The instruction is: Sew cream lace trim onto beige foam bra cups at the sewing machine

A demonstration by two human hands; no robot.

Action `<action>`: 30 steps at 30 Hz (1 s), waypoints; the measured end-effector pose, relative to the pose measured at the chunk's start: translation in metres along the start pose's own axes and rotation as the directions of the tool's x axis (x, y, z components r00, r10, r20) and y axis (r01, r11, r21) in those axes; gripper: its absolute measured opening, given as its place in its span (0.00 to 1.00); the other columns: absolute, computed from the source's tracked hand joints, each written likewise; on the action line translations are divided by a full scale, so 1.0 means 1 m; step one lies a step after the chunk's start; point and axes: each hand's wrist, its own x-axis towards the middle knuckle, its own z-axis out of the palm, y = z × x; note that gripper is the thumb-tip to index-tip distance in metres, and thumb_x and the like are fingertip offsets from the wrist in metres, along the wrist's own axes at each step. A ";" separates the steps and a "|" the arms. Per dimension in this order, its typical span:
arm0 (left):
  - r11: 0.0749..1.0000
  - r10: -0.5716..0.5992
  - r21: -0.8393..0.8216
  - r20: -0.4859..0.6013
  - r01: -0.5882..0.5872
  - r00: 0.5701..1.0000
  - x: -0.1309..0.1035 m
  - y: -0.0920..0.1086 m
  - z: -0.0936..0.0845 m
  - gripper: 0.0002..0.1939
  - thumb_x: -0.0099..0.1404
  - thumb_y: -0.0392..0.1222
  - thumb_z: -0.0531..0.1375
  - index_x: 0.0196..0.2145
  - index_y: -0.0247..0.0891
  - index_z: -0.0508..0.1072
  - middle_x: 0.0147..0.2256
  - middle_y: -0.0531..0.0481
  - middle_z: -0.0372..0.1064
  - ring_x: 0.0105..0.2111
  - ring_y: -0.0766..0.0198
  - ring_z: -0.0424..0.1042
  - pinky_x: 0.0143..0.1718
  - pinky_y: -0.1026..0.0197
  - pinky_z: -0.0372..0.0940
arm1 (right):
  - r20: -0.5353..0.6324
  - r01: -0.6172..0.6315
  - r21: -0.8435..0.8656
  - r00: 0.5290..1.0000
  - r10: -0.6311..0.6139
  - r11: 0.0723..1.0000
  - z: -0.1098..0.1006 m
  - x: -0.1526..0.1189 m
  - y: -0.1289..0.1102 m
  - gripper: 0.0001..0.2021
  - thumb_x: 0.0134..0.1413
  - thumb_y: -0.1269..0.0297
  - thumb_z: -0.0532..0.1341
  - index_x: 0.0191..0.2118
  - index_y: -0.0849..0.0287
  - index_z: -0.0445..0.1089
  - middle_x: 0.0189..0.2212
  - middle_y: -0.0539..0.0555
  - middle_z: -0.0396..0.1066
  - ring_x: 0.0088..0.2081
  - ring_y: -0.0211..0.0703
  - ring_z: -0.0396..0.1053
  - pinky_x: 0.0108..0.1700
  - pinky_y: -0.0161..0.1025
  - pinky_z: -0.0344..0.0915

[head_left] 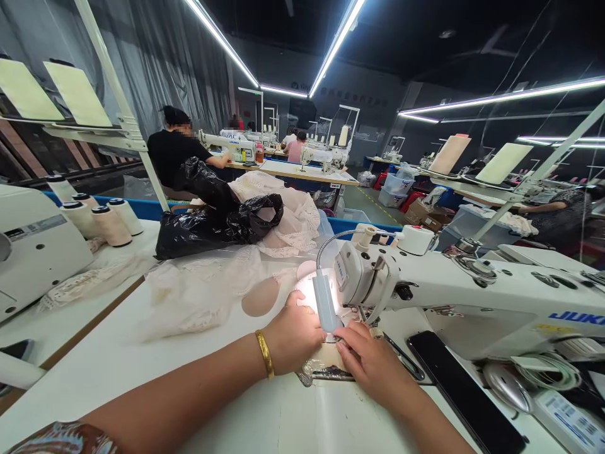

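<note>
Under the needle area of a white JUKI sewing machine (454, 287) lies a pale piece of fabric (306, 289), brightly lit by a small grey gooseneck lamp (324, 302). My left hand (293, 333), with a gold bangle (265, 354) at the wrist, is closed on this fabric, its fingers bent just left of the lamp. From the right, my right hand (371, 359) reaches in with thumb and fingertips pinched together below the lamp head. What lies between those fingertips is too small to make out. The lamp hides the needle and part of the fabric.
Sheer lace fabric (203, 290) and a beige oval piece (260, 297) lie on the left. Behind are a black plastic bag (203, 233) and lace garments (293, 217). A phone (466, 391) and silver mouse (508, 386) lie right. A co-worker (172, 151) sits ahead.
</note>
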 end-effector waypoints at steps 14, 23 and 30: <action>0.745 -0.661 -0.056 0.071 0.665 0.747 0.071 -0.101 -0.024 0.15 0.73 0.47 0.62 0.52 0.35 0.73 0.49 0.43 0.73 0.46 0.54 0.75 0.48 0.47 0.72 | -0.055 -0.032 -0.083 0.998 0.027 0.996 0.005 0.002 0.005 0.15 0.71 0.64 0.50 0.55 0.55 0.69 0.42 0.58 0.76 0.40 0.55 0.73 0.39 0.49 0.70; 0.598 -0.801 -0.196 -0.174 0.777 0.573 0.056 -0.107 -0.069 0.14 0.78 0.44 0.53 0.37 0.36 0.73 0.37 0.48 0.72 0.39 0.60 0.73 0.42 0.56 0.70 | -0.047 -0.031 -0.042 0.998 0.029 0.999 0.001 0.002 0.003 0.14 0.71 0.64 0.50 0.53 0.53 0.69 0.42 0.55 0.75 0.36 0.50 0.73 0.36 0.45 0.68; 0.662 -0.747 -0.293 -0.182 0.690 0.639 -0.027 -0.048 -0.091 0.08 0.64 0.39 0.57 0.29 0.42 0.61 0.21 0.58 0.60 0.22 0.63 0.62 0.23 0.61 0.58 | -0.102 0.000 -0.059 0.995 -0.006 0.998 -0.003 0.003 -0.002 0.11 0.68 0.68 0.52 0.48 0.52 0.70 0.38 0.53 0.74 0.32 0.47 0.70 0.34 0.41 0.64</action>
